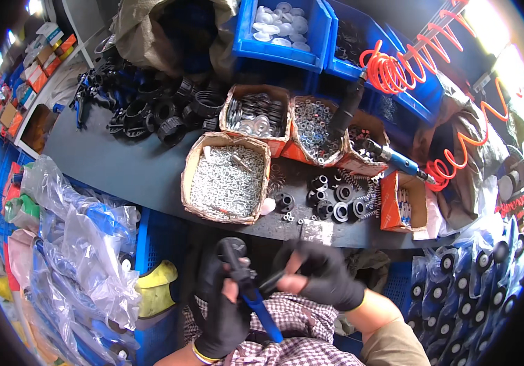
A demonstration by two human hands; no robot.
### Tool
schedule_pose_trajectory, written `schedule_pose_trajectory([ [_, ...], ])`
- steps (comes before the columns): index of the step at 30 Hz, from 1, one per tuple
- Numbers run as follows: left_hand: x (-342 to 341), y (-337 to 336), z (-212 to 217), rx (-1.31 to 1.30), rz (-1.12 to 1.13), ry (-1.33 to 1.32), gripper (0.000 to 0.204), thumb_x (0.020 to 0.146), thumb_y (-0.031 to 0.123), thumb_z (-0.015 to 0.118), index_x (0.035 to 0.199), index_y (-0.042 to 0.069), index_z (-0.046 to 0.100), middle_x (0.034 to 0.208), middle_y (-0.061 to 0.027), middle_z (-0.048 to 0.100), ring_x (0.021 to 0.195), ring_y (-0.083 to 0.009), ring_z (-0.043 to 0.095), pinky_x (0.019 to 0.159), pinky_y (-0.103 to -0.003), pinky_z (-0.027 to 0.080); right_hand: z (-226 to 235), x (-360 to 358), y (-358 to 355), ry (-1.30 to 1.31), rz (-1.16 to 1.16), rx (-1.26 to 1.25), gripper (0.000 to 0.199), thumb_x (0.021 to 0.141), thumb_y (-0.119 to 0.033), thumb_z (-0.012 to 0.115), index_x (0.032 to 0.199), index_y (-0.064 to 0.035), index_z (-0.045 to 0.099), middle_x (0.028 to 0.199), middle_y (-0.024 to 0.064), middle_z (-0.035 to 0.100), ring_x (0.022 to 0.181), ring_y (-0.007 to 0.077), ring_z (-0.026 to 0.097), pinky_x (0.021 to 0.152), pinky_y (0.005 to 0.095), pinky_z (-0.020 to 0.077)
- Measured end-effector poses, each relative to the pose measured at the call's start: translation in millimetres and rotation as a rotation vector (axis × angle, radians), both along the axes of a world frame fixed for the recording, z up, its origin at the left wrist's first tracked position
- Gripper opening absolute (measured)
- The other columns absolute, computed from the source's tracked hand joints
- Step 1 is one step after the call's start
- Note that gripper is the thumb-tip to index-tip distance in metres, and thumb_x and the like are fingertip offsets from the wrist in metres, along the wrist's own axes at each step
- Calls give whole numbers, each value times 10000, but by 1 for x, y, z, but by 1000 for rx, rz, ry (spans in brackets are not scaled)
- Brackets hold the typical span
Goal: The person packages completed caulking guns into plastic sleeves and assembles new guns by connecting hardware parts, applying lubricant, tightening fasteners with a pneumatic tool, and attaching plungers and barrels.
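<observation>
My left hand (226,317), in a black fingerless glove, is closed round a black and blue handle-like part (264,312). The part has a round black end at the top, and its blue shaft slants down toward my lap. Beside it, my right hand (329,279), gloved the same way, has its fingers pinched close to the part. A dark narrow piece (272,282) shows between the two hands; whether it belongs to the part I cannot tell. Both hands are over my checked apron (310,314), just in front of the table edge.
A box of small screws (225,183) stands on the dark table (109,158), with boxes of washers (262,125) and nuts (317,122) behind. Black rings and springs (341,210) lie to the right. A blue air screwdriver (399,161) rests by an orange coiled hose (387,70). Bagged parts (91,256) flank me.
</observation>
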State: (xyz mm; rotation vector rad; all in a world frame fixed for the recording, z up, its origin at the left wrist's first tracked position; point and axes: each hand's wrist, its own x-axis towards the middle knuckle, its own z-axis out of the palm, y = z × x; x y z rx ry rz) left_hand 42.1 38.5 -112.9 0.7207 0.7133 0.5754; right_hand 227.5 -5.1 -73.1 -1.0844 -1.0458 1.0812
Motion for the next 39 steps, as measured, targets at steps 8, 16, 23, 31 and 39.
schedule_pose_trajectory([
  [8,30,-22,-11,-281,48,-214,480,904,180,592,1332,127,380,1179,-16,499,1099,-151,501,944,-345,425,-19,-7,-11,-1284,-195,411,228,677,-152,687,798,-71,511,815,70,575,689,224,600,557,308,467],
  [16,40,-15,-21,-308,75,-158,398,916,183,559,1284,93,437,1122,-30,540,1043,-154,531,927,-332,438,-10,27,15,-914,317,57,211,750,-194,699,876,-90,566,788,74,563,735,294,614,600,393,494],
  [23,43,-23,-30,-203,-62,58,553,919,497,549,1251,62,474,1123,-45,539,830,-172,595,718,-352,550,-75,103,98,-1613,-202,-467,170,786,-141,602,940,-76,576,920,104,611,916,304,622,747,415,532],
  [31,58,-7,-8,-324,-23,3,414,947,332,487,1269,74,456,1098,-98,526,922,-265,597,780,-449,547,-53,98,52,-1236,-384,-127,148,847,-172,602,857,-46,523,823,124,599,787,334,617,653,417,493],
  [39,77,-8,-16,-241,46,82,322,935,223,515,1239,121,488,1040,-72,498,897,-254,607,776,-453,561,-72,104,31,-1183,-436,-145,206,768,-97,625,945,-58,527,973,131,561,964,321,564,779,405,468],
])
